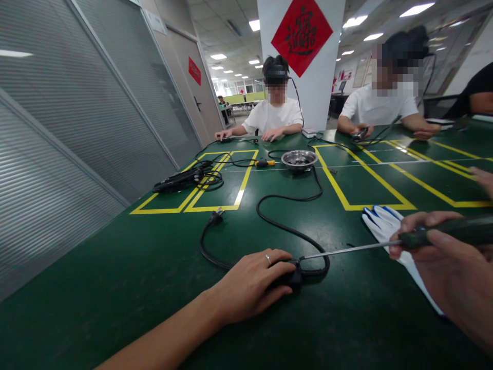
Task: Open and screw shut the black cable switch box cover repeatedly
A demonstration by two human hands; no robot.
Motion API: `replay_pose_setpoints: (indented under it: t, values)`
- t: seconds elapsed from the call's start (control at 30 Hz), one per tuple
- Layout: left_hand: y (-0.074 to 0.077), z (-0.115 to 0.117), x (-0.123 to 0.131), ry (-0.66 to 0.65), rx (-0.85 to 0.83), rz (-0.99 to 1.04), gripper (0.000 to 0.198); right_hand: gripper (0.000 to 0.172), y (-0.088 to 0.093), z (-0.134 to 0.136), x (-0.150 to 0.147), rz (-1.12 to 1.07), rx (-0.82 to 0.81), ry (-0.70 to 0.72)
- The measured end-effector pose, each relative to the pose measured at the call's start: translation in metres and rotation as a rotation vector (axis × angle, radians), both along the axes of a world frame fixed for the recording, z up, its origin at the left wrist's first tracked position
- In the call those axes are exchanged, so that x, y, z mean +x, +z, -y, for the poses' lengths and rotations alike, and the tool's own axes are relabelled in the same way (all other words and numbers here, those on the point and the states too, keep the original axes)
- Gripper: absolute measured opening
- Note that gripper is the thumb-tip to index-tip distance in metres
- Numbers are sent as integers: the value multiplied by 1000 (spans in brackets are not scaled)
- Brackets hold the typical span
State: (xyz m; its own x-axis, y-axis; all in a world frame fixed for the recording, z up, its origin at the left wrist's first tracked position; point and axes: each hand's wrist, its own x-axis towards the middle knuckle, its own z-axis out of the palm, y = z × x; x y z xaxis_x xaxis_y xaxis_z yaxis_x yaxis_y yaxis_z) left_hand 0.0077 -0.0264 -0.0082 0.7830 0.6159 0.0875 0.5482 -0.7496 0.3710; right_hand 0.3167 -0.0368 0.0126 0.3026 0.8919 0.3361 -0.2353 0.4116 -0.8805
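Observation:
On the green table my left hand (254, 282) is closed over a small black box with a cord, likely a power adapter (290, 276), mostly hidden under my fingers. Its black cord (265, 216) loops at the right end and winds away to the back; a two-prong plug (216, 216) lies beyond my hand. My right hand (450, 267) grips the dark handle of a screwdriver (358, 250). The long metal shaft points left, and its tip is at the box's right end; whether it touches cannot be made out. Beneath the shaft lies a white glove (396, 241) with blue trim.
Farther back stand a metal bowl (299, 160) with small dark parts and a yellow-and-black screwdriver (265, 163). Black cables (185, 177) lie bundled at left among yellow tape outlines (239, 198). Co-workers (275, 110) sit opposite. Another person's hand (483, 182) shows at the right edge.

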Motion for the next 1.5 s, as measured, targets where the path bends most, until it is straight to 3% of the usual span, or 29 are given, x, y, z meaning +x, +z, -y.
replay_pose_setpoints:
  t: [0.57,0.87,1.17,1.37,1.5]
  values:
    - [7,1,3,-1,-27,-15,38,14,-2,9,-8,97,-98,-6]
    - [6,5,6,37,-60,28,34,8,4,4,-6,8,-10,-41]
    - [8,7,6,6,-38,-57,31,25,-5,13,-7,298,-61,-54]
    - [8,10,10,20,25,-112,32,15,-2,6,-4,99,9,-95]
    - [7,10,10,26,38,-117,31,14,-3,5,-4,83,-62,-34]
